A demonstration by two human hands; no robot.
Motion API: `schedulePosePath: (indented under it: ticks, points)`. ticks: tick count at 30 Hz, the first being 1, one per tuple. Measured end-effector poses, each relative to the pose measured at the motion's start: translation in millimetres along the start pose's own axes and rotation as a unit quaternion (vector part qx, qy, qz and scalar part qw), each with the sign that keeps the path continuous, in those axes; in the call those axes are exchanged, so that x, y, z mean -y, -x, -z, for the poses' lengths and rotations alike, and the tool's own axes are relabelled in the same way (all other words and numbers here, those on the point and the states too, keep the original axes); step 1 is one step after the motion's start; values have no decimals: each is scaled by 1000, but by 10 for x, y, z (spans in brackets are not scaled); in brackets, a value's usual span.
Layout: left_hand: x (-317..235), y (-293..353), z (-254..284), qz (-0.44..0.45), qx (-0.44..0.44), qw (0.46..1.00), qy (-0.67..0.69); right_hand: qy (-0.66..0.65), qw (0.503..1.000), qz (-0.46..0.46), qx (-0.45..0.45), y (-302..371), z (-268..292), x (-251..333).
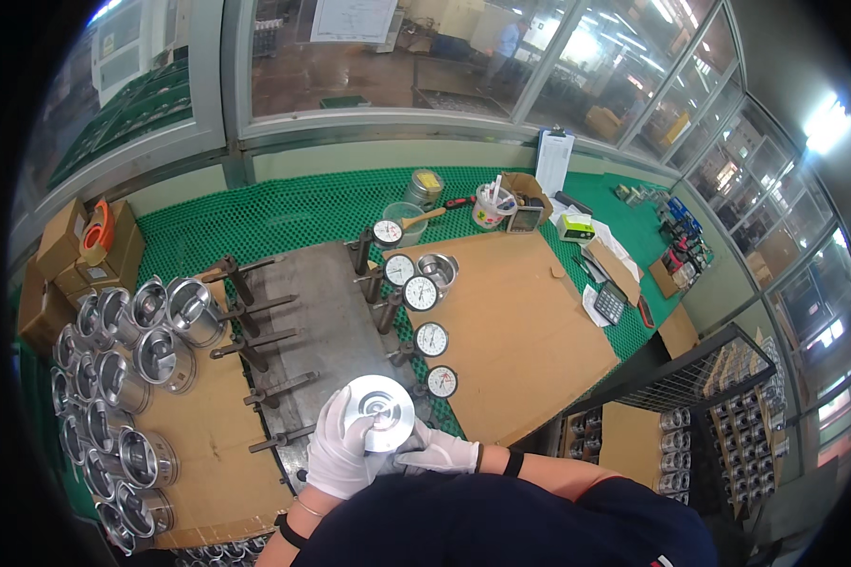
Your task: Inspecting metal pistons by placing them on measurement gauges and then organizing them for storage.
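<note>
We see a round metal piston (380,412) held near the bottom middle, its flat top toward us, just above the near end of a grey steel plate (321,302). The left hand (338,449), in a white glove, has its fingers wrapped around the piston's left side; the right hand (442,455), also gloved, supports it from below on the right with bent fingers. Along the plate's right edge stands a row of dial gauges (425,317). On the left, many pistons (113,378) lie on brown cardboard (208,444). The bench has a green mesh mat (303,213), and behind it are large windows (397,57).
</note>
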State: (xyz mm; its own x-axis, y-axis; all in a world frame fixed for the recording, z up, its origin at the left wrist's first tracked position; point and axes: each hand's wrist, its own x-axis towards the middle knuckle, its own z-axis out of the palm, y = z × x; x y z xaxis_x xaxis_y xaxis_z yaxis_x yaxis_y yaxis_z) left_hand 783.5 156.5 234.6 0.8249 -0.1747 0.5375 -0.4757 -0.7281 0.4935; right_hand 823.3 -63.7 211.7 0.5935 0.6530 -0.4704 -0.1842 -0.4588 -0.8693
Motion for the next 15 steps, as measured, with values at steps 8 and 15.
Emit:
schedulePosePath:
  ticks: [8, 15]
  points:
    - [5, 9, -14, -4, -7, 1000, -1, 13, 998, 67, 2, -81, 8, -260]
    - [3, 13, -18, 1, -5, 1000, -9, -28, 999, 31, 11, -15, 11, -89]
